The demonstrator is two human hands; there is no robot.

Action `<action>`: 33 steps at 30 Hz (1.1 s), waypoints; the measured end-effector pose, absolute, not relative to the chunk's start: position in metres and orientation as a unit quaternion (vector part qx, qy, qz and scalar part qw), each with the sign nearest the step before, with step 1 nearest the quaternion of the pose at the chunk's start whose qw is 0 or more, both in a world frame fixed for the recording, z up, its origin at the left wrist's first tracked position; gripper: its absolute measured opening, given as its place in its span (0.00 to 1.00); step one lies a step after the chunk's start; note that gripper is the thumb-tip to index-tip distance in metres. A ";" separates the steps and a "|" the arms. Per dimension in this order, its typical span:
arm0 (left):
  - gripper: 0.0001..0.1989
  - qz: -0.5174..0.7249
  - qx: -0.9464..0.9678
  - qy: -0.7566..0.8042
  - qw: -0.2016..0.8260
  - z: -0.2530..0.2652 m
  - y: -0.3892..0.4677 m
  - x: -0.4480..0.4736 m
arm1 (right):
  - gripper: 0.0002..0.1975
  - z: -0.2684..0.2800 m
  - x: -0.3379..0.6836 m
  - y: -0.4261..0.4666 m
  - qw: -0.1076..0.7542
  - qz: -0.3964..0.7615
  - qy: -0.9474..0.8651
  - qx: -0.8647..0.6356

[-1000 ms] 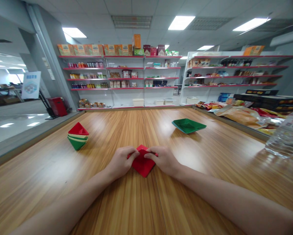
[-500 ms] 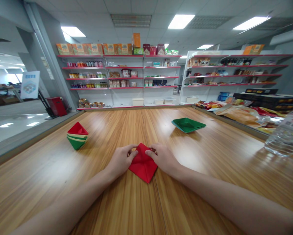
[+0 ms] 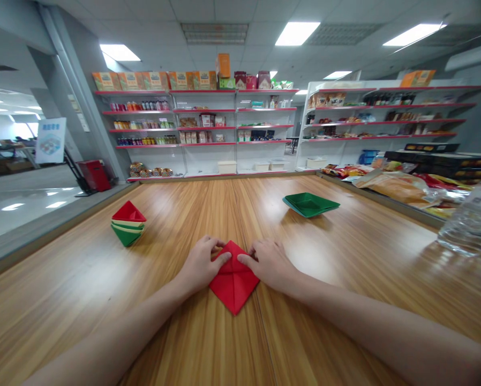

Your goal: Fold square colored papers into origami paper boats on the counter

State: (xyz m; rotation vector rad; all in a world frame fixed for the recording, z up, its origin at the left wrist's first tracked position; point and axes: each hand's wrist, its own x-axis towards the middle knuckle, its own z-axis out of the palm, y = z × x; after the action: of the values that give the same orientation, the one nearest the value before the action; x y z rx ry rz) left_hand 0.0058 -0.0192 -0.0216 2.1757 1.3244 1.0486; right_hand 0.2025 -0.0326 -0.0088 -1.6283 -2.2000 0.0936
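Note:
A red folded paper (image 3: 234, 289), diamond-shaped with creases crossing at its middle, lies on the wooden table in front of me. My left hand (image 3: 202, 265) grips its left upper edge, the thumb lying on top and the fingers curled at the side. On the right upper edge, my right hand (image 3: 271, 266) holds it the same way, thumb pressed near the centre crease. Both hands' fingertips are partly hidden. Farther left stands a stack of folded paper boats (image 3: 128, 225) in red, pale yellow and green. Green paper sheets (image 3: 310, 204) with upturned edges lie farther right.
The wooden table (image 3: 176, 343) has a raised rim around it. A clear plastic bottle (image 3: 471, 220) stands at the right, near packaged snacks (image 3: 393, 187) and black boxes (image 3: 433, 161). Stocked shelves (image 3: 208, 110) run behind the table.
The red paper has turned slightly and come a little nearer to me, so its lower point now sits lower and more to the left. Both thumbs have shifted slightly on it.

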 end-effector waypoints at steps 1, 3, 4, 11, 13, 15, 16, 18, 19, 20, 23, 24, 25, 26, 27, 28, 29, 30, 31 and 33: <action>0.10 0.385 0.766 0.467 0.214 -0.023 -0.018 0.005 | 0.17 -0.011 0.203 -0.032 0.213 0.039 -0.789 -0.575; 0.09 0.404 0.752 0.449 0.264 -0.023 -0.015 0.004 | 0.16 -0.013 0.203 -0.032 0.238 0.051 -0.792 -0.560; 0.09 0.411 0.744 0.438 0.293 -0.023 -0.015 0.003 | 0.15 -0.013 0.203 -0.032 0.248 0.059 -0.793 -0.553; 0.10 0.528 0.643 0.346 0.434 -0.009 -0.026 0.008 | 0.14 -0.010 0.203 -0.034 0.358 0.229 -0.756 -0.499; 0.09 0.562 0.645 0.331 0.399 -0.005 -0.030 0.011 | 0.15 -0.009 0.204 -0.032 0.398 0.301 -0.726 -0.473; 0.07 0.572 0.661 0.323 0.363 -0.001 -0.033 0.013 | 0.18 -0.008 0.206 -0.030 0.430 0.335 -0.704 -0.455; 0.06 0.572 0.669 0.319 0.352 0.000 -0.033 0.013 | 0.19 -0.006 0.206 -0.030 0.444 0.337 -0.699 -0.448; 0.05 0.571 0.684 0.312 0.330 0.001 -0.034 0.012 | 0.20 -0.003 0.207 -0.031 0.461 0.331 -0.704 -0.428; 0.04 0.570 0.691 0.312 0.318 0.001 -0.034 0.011 | 0.20 -0.001 0.207 -0.033 0.462 0.329 -0.710 -0.417; 0.05 0.568 0.696 0.311 0.309 0.001 -0.034 0.011 | 0.18 0.002 0.206 -0.035 0.462 0.327 -0.717 -0.406; 0.05 0.563 0.700 0.318 0.303 -0.001 -0.035 0.010 | 0.14 0.006 0.204 -0.040 0.470 0.330 -0.722 -0.386; 0.04 0.565 0.695 0.331 0.298 -0.001 -0.036 0.011 | 0.14 0.007 0.203 -0.041 0.478 0.337 -0.715 -0.383; 0.05 0.570 0.685 0.352 0.285 -0.001 -0.036 0.012 | 0.14 0.008 0.202 -0.042 0.485 0.351 -0.705 -0.381; 0.10 0.577 0.672 0.377 0.270 -0.001 -0.036 0.012 | 0.13 0.008 0.201 -0.043 0.489 0.373 -0.691 -0.380; 0.16 0.579 0.659 0.402 0.264 -0.001 -0.036 0.013 | 0.13 0.008 0.200 -0.043 0.489 0.401 -0.675 -0.380; 0.20 0.572 0.648 0.418 0.278 -0.001 -0.036 0.013 | 0.13 0.008 0.199 -0.043 0.487 0.433 -0.657 -0.380; 0.21 0.554 0.643 0.422 0.319 0.000 -0.035 0.013 | 0.13 0.007 0.199 -0.043 0.483 0.464 -0.639 -0.378; 0.21 0.526 0.640 0.413 0.378 0.000 -0.035 0.012 | 0.13 0.006 0.198 -0.042 0.477 0.494 -0.623 -0.374; 0.19 0.495 0.635 0.395 0.442 0.000 -0.035 0.012 | 0.13 0.005 0.198 -0.042 0.471 0.520 -0.610 -0.369; 0.17 0.456 0.613 0.357 0.537 0.000 -0.035 0.011 | 0.14 0.002 0.197 -0.042 0.464 0.557 -0.588 -0.359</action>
State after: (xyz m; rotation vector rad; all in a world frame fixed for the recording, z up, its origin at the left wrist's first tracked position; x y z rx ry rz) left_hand 0.0110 -0.0354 0.0001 1.4595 0.8489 1.0860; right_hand 0.1972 -0.0418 0.0022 -0.8821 -1.4456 1.3691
